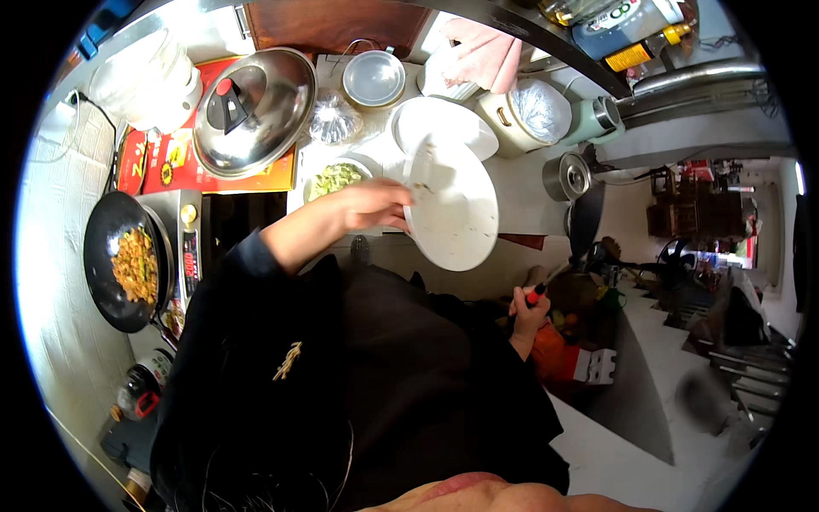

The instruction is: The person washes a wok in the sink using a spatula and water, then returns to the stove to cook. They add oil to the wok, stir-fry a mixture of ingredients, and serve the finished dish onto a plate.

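Note:
My left hand [377,203] grips the rim of a white plate [454,211], which is tilted and has small brown food bits on it. To the right and lower, my right hand [530,312] is closed on the red and black handle of a utensil [536,294]; its far end is hard to make out. Behind my left hand stands a bowl of chopped green vegetable [336,179]. Another white dish [441,125] lies just beyond the plate. At the far left a black wok [102,256] holds browned, diced food [135,265].
A steel wok lid [275,121] leans over a red and yellow box [173,160]. An induction cooker [190,256] sits under the wok. Along the counter stand a lidded container [373,78], a cream pot [499,121] and a steel pot [566,176]. A shelf with bottles is at upper right.

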Tool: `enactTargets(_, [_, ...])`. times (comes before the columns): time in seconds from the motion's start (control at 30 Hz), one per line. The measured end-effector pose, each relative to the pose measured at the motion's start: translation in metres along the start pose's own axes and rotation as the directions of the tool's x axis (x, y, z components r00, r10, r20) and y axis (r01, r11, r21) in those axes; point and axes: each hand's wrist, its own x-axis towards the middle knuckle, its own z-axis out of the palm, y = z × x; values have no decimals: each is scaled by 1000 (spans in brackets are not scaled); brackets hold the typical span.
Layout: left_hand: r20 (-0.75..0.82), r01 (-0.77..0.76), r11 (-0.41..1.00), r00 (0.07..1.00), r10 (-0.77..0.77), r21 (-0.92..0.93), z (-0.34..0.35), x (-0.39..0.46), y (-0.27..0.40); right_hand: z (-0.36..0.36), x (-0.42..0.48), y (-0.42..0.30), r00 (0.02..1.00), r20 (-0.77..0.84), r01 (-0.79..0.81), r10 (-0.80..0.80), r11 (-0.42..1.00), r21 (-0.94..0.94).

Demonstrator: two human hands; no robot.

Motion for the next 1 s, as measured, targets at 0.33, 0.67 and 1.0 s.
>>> enactTargets(0.33, [269,-294,243,954,131,924,44,281,-128,-39,20,-4,984,-91,178,-155,920,348])
enactTargets(0.67, [-475,78,947,850,-227,-313,87,337,-170,-54,32,-9,973,-167,198,-158,947,255])
enactTargets(1.0, [-609,89,976,792,52,198,51,381,-174,-23,46,-38,992,-66,122,-110,966,228])
